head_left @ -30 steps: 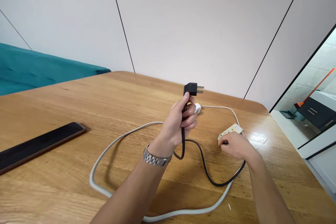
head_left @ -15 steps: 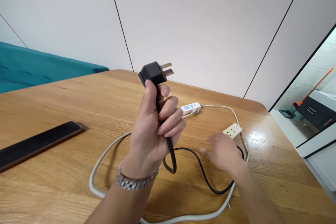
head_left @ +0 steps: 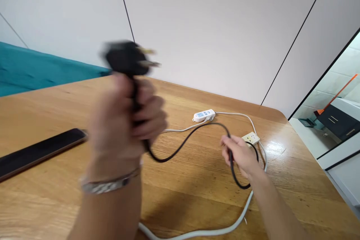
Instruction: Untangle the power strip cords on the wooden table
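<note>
My left hand [head_left: 123, 120], blurred and wearing a metal bracelet, is raised at the left of centre, its fingers wrapped round the black cable just below a large black plug [head_left: 126, 58] whose metal prongs point right. From there the black cable [head_left: 180, 148] runs in a wave to my right hand [head_left: 239, 153], which pinches it above the table. A cream power strip [head_left: 251, 138] lies just behind my right hand, partly hidden by it. Farther back is a small white power strip [head_left: 204, 115] with a white plug in its side.
The wooden table [head_left: 197, 195] carries a thick white cable [head_left: 208, 233] along its front and right. A long dark flat object [head_left: 42, 152] lies at the left. Behind stand a teal sofa [head_left: 47, 69], a pale wall, and a doorway at the right showing an orange-handled broom [head_left: 337, 95].
My left hand has moved left and up with the plug. My right hand has closed on the black cable and lifted part of it off the table.
</note>
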`<state>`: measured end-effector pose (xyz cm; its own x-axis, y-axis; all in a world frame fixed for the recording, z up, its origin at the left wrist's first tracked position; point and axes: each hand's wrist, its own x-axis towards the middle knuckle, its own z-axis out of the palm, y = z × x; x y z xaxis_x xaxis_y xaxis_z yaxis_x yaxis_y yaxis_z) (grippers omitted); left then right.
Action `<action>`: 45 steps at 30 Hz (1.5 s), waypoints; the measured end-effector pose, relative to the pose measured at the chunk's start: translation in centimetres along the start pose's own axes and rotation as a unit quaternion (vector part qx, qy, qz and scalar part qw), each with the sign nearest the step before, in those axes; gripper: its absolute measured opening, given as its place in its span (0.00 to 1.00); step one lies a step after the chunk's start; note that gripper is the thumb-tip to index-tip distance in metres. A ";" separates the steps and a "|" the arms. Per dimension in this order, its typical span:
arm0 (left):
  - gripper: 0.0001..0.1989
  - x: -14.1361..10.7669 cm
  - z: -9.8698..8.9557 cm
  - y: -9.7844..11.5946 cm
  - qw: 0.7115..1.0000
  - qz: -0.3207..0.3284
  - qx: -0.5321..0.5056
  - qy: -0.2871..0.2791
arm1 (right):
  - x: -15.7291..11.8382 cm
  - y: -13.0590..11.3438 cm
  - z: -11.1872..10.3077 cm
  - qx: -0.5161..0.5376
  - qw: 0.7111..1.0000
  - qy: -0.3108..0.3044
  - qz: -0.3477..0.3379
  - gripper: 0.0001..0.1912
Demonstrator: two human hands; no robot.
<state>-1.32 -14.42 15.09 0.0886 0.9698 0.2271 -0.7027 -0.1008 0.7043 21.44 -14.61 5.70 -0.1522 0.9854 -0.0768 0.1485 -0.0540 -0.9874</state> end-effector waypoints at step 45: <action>0.13 1.4 -1.0 0.1 0.917 0.131 0.353 0.134 | 3.2 2.3 -5.8 -0.471 0.844 -0.004 -0.258 0.08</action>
<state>-1.98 -12.85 14.82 -0.2616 0.9018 0.3440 -0.0343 -0.3649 0.9304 26.99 -10.63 3.99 -0.4406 0.8366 0.3255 0.7696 0.5387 -0.3428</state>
